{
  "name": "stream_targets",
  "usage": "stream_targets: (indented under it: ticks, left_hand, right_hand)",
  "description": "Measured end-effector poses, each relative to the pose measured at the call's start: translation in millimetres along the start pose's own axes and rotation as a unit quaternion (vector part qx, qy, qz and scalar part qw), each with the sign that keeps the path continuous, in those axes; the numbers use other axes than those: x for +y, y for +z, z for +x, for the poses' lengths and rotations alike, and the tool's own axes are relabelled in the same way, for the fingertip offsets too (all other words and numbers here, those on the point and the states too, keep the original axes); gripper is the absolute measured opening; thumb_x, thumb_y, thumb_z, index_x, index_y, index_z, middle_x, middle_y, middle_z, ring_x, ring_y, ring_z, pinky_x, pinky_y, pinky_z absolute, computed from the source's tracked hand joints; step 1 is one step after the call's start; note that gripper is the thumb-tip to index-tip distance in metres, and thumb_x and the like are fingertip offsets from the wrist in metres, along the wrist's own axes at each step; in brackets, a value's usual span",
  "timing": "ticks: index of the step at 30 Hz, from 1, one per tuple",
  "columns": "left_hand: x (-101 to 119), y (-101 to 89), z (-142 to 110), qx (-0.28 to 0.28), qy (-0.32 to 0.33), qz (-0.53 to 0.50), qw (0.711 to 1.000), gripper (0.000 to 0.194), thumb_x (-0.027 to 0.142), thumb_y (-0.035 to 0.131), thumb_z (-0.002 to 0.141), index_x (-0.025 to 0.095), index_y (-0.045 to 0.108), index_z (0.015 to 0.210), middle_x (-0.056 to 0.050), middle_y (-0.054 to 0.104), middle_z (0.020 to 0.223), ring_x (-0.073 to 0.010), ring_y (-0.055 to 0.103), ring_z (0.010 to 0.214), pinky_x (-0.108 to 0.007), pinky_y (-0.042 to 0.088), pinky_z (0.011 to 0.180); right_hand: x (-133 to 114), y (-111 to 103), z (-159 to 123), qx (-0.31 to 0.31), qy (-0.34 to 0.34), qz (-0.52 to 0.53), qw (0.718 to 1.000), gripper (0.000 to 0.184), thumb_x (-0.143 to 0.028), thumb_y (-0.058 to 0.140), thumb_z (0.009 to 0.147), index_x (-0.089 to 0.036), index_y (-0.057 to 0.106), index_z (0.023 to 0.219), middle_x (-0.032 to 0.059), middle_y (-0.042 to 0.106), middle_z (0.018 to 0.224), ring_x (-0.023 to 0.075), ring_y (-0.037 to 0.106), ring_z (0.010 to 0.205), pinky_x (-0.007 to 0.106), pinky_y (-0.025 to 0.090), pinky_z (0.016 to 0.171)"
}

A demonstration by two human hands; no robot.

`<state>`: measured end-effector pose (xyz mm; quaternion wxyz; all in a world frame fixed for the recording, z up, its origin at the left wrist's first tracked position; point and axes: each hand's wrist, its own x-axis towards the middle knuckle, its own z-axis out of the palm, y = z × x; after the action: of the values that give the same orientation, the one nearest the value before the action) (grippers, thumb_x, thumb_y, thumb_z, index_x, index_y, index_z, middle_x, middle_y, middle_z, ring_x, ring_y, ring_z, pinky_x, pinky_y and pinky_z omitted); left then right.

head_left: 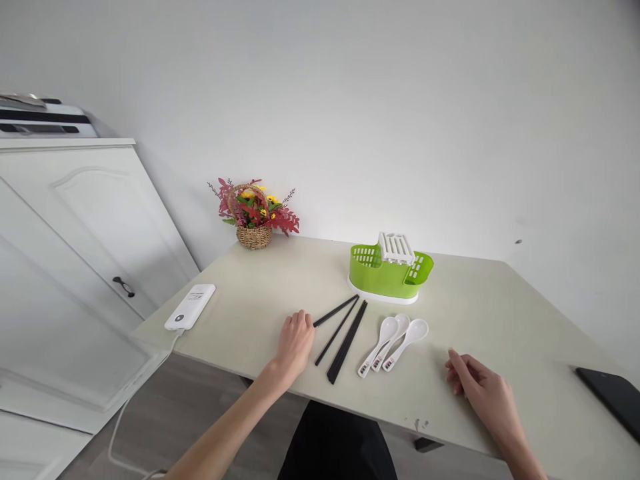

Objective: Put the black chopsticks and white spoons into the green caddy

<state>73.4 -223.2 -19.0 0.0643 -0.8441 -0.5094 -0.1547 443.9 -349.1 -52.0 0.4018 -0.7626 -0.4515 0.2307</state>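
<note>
My left hand [296,341] is closed over the near end of a black chopstick [336,311] on the table; whether a second lies tight against it, I cannot tell. Just right of that hand lies a thin loose chopstick [337,332], and beyond it a bundle of black chopsticks [347,342] side by side. Three white spoons [409,333] with labelled handles are fanned out between my hands. At the table's front right rests my right hand [483,390], its fingers curled in and nothing visible in them. A green utensil holder [383,279] with a white slotted top stands behind the spoons.
On the table [290,280], a flower basket [255,237] stands at the back left. A white power bank [191,307] with a cable lies at the left edge, a black phone [611,395] at the far right. A white cabinet [100,220] adjoins the left; a wall rises behind.
</note>
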Motion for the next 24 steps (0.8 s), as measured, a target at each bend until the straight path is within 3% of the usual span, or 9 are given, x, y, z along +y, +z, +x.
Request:
stream_targets:
  ticks: [4,7,14,19,22,24]
  left_hand:
    - [-4.7,3.7,9.9,-0.036,0.007,0.021,0.999,0.005,0.018,0.061,0.089,0.015,0.065,0.090,-0.018,0.061,0.091,-0.0323,0.062,0.085,-0.045,0.053,0.075]
    - [-11.7,4.9,12.5,-0.036,-0.006,-0.017,0.999,0.012,0.028,0.068,0.087,0.017,0.065,0.089,-0.016,0.060,0.085,-0.0299,0.061,0.080,-0.041,0.053,0.068]
    - [-30.7,1.2,4.3,-0.012,-0.042,-0.074,0.996,0.026,0.030,0.046,0.099,0.017,0.064,0.085,-0.016,0.062,0.082,-0.0273,0.063,0.074,-0.035,0.049,0.059]
    - [-39.2,-6.8,5.2,-0.038,-0.081,-0.108,0.990,0.021,0.024,0.047,0.098,0.018,0.064,0.087,-0.014,0.069,0.088,-0.0264,0.068,0.080,-0.033,0.049,0.064]
    - [-42.6,-13.6,10.0,-0.059,-0.120,-0.247,0.960,0.022,0.032,0.051,0.098,0.020,0.065,0.087,-0.009,0.073,0.085,-0.0224,0.068,0.076,-0.033,0.050,0.069]
    - [-42.8,-17.2,12.9,-0.084,-0.140,-0.372,0.914,0.030,0.044,0.052,0.098,0.019,0.066,0.087,-0.006,0.072,0.079,-0.0202,0.067,0.072,-0.033,0.052,0.070]
  right_hand:
    - [1.2,-0.5,-1.0,-0.008,0.022,0.002,1.000,0.058,-0.075,0.048,0.091,-0.024,0.069,0.073,0.0024,0.068,0.062,0.0213,0.064,0.064,0.031,0.046,0.068]
    - [2.1,-0.1,-0.7,-0.010,0.021,0.006,1.000,0.059,-0.075,0.048,0.092,-0.024,0.068,0.072,0.0025,0.068,0.062,0.0216,0.064,0.065,0.031,0.046,0.069]
    - [6.8,3.0,3.8,-0.011,0.010,-0.004,1.000,0.062,-0.078,0.046,0.090,-0.024,0.066,0.067,0.0027,0.067,0.061,0.0221,0.064,0.064,0.032,0.046,0.069]
    - [9.4,4.3,4.9,-0.021,0.033,-0.011,0.999,0.063,-0.081,0.045,0.089,-0.025,0.067,0.068,0.0017,0.067,0.062,0.0221,0.064,0.068,0.032,0.045,0.072]
    - [10.2,4.2,4.8,-0.023,0.038,-0.011,0.999,0.063,-0.081,0.045,0.088,-0.025,0.066,0.068,0.0014,0.067,0.062,0.0218,0.064,0.068,0.032,0.045,0.071]
    - [11.2,4.2,5.2,-0.022,0.036,-0.010,0.999,0.063,-0.081,0.046,0.088,-0.025,0.066,0.067,0.0013,0.067,0.061,0.0215,0.064,0.067,0.032,0.045,0.071]
